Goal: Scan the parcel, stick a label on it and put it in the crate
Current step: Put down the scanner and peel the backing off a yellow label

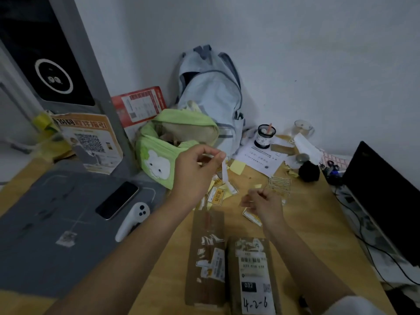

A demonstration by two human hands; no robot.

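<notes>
- Head cam: left hand [195, 171] pinches a white label strip [225, 172] above the desk; right hand [263, 204] is curled, grip unclear.
- Labelling step, I'd guess.
- Two brown parcels [253, 276] lie side by side below; next, press the sticker on one. No crate visible.
</notes>
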